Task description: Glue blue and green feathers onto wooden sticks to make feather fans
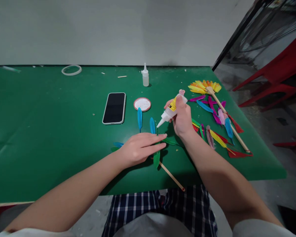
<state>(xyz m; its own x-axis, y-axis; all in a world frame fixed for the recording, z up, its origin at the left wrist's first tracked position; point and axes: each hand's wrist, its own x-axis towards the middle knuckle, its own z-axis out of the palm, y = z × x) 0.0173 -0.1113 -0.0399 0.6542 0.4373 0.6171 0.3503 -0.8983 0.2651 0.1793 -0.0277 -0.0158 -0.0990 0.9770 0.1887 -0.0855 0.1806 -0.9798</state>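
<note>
My right hand (182,118) is wrapped round a clear glue bottle (172,109) with a yellow label. Its white nozzle points down and left, close to the quill of a green feather (157,159). That feather runs past the long, straight fingers of my left hand (138,147), which hold it; the thumb is hidden. A blue feather (152,125) stands out just beyond these fingers, with another green feather (169,141) to their right. Below my left hand, a thin wooden stick (172,176) reaches toward the table's front edge; its other end is covered.
On the green table (51,131) lie a phone (114,108), a round white lid (142,104), a small dropper bottle (145,75) and a clear ring (71,70). Loose coloured feathers (218,136) and a yellow feather fan (204,87) with a wooden handle lie right. A wall stands behind.
</note>
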